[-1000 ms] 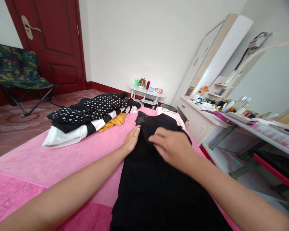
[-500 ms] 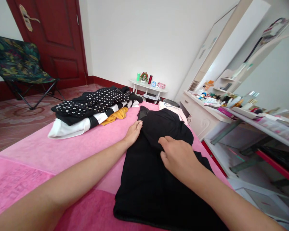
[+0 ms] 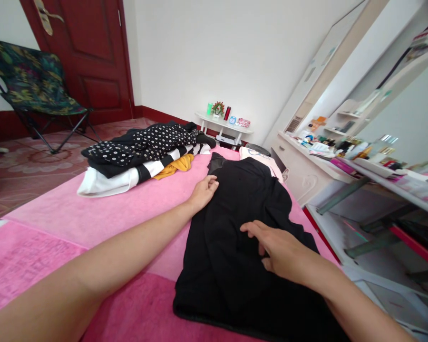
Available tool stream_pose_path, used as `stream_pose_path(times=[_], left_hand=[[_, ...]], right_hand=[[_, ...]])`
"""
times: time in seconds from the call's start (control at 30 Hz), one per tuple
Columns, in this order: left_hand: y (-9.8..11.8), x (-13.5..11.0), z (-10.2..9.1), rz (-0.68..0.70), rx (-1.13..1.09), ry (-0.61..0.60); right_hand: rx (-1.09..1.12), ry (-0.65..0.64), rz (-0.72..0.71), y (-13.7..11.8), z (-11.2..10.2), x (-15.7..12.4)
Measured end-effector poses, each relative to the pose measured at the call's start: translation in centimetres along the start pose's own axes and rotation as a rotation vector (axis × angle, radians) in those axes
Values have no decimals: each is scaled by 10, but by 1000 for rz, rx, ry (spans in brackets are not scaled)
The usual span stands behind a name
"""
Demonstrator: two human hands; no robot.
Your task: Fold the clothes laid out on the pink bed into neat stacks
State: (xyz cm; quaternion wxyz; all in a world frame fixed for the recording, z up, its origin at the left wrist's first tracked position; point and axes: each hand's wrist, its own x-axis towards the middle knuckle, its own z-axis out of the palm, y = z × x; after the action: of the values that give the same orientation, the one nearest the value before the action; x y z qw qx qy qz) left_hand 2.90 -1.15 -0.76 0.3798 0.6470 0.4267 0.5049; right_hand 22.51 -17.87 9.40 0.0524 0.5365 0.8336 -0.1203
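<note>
A black garment (image 3: pixel 231 266) lies spread over the pink bed cover, its upper part folded over and lightly wrinkled. At its left edge rests my left hand (image 3: pixel 204 191), fingers loosely stretched on the cloth, open. My right hand (image 3: pixel 276 247) is over the middle of the garment, fingers apart with nothing between them. Whether its fingertips touch the cloth I cannot tell. A dark, shinier piece (image 3: pixel 217 163) shows at the garment's far left corner. Beyond it lies a pale pink printed cloth (image 3: pixel 262 156), partly covered.
Left on the pink bed cover (image 3: pixel 135 223) is a clothes pile with a black dotted garment (image 3: pixel 142 146), a white-and-black one (image 3: pixel 109 180) and a yellow one (image 3: pixel 176 166). A cluttered dresser (image 3: pixel 299 166) borders the right. A folding chair (image 3: pixel 39 85) stands by the red door (image 3: pixel 89 52).
My right hand has let go of the bunched black cloth and moved slightly down and right. The fold now lies flatter. My left hand's fingers have loosened at the edge.
</note>
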Motion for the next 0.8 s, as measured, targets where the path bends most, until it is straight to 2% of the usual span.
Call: stream_pose_path(times=[0.1, 0.23, 0.37, 0.43, 0.5, 0.57, 0.63, 0.7, 0.8], left_hand=[[1, -1, 1, 2, -1, -8], [3, -1, 1, -9, 5, -4], [3, -1, 1, -18, -5, 0], [2, -1, 2, -16, -13, 1], [0, -1, 3, -14, -21, -2], [-2, 0, 4, -11, -15, -9], [-3, 4, 5, -11, 42, -19], [-4, 16, 6, -32, 140, -52], [-4, 48, 9, -83, 245, -126]], right_hand=[[-23, 54, -50, -14, 8, -16], [66, 150, -201, -32, 5, -26], [306, 338, -162, -45, -1, -32], [342, 269, -138, -45, -2, -30], [357, 111, -128, -38, -4, -22], [400, 61, -78, -25, -5, -5], [440, 159, -3, -13, -5, 17], [482, 254, 11, -10, -3, 39], [504, 249, -106, -22, 5, 62]])
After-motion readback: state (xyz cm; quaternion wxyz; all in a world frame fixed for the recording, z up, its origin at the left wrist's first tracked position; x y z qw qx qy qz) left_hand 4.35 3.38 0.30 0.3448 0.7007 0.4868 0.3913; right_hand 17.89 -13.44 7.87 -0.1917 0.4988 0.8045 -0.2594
